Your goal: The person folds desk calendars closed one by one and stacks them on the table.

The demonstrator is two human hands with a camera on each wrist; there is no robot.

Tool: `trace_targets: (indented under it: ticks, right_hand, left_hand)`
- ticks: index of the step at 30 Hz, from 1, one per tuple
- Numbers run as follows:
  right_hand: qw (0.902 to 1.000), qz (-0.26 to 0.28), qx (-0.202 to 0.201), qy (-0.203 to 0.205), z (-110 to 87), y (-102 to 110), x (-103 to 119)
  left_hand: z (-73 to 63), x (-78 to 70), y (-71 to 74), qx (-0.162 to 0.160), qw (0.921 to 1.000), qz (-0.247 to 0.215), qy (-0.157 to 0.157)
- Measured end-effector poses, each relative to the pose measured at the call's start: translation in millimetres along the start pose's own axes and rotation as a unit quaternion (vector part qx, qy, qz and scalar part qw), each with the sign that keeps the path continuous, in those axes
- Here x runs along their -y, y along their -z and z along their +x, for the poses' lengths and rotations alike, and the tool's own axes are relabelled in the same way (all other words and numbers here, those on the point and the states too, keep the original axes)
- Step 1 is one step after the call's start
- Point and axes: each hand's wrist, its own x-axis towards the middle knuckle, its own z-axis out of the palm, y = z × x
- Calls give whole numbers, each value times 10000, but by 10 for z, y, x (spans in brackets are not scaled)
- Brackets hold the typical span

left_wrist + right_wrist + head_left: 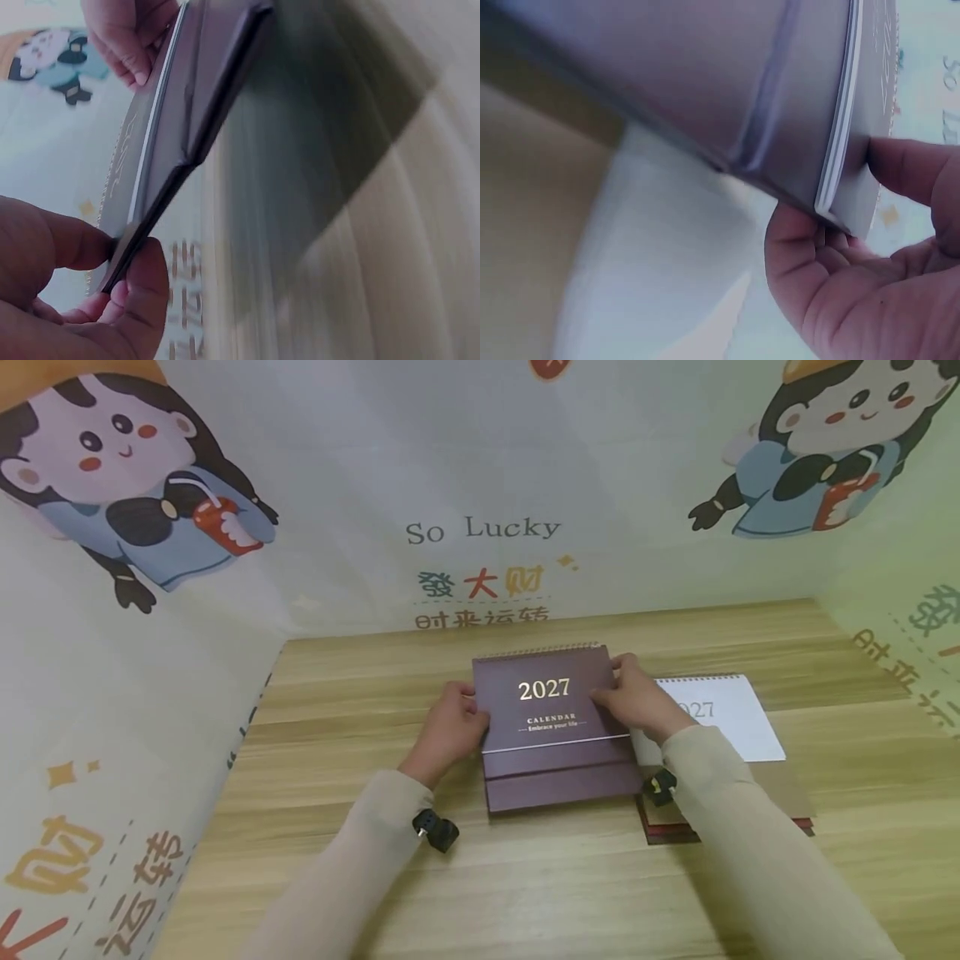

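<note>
A dark purple spiral-bound desk calendar [555, 714] marked 2027 in gold is held by both hands, its ring binding at the top. My left hand [448, 727] pinches the left edge, thumb on the front and fingers behind, as the left wrist view shows around the calendar's side [172, 142]. On the opposite edge my right hand [637, 693] pinches it the same way; the thumb lies on the cover [855, 172] in the right wrist view. The lower flap of its stand is folded forward. Shadow shows beneath the calendar in the left wrist view.
To the right lies another calendar [750, 735] with a white 2027 page and a brown base, partly hidden by the right arm; dark red layers show under it. The wooden table [337, 827] is bordered by a printed cloth backdrop [337, 510] behind and at both sides.
</note>
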Motion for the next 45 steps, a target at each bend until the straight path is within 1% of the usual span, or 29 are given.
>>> trace_targets:
  ticks: [3,7,10,14,17,21,23,28,31,33,37,40,45]
  right_hand:
    - [9998,-175,8,14,-87,207,-85]
    - [9992,-372,68,144,-200,472,-251]
    - [9985,-510,62,184,-252,635,-385]
    - [9978,-644,60,115,-301,822,-545]
    - [9973,-720,96,44,-357,945,-639]
    - [9958,-913,56,-22,-424,1061,-740]
    - [9947,-1029,24,-56,-444,1099,-777]
    - [9923,-1230,-1,-133,-469,1157,-846]
    - [9909,-1331,46,-184,-479,1187,-870]
    - [9900,-1389,72,-229,-484,1200,-884]
    - [9889,-1454,67,-313,-497,1210,-902]
    - [9882,-1491,83,-353,-514,1222,-906]
    - [9874,-1542,92,-335,-525,1244,-895]
  left_hand:
    - [-1,-119,-169,47,9999,-96,-135]
    - [-16,-277,-416,222,9988,-359,-230]
    - [-28,-384,-582,313,9976,-551,-272]
    - [-46,-496,-789,469,9949,-847,-285]
    - [-54,-543,-933,735,9900,-1171,-271]
    - [-58,-581,-1071,1120,9836,-1327,-478]
    - [-67,-593,-1120,1265,9815,-1287,-632]
    - [-130,-606,-1201,1557,9766,-1179,-901]
    - [-163,-617,-1230,1640,9764,-922,-1060]
    - [-186,-632,-1239,1722,9773,-652,-1046]
    - [-234,-667,-1234,2032,9751,-206,-860]
    - [-259,-691,-1226,2221,9716,-97,-810]
    - [-271,-719,-1221,2314,9691,-80,-849]
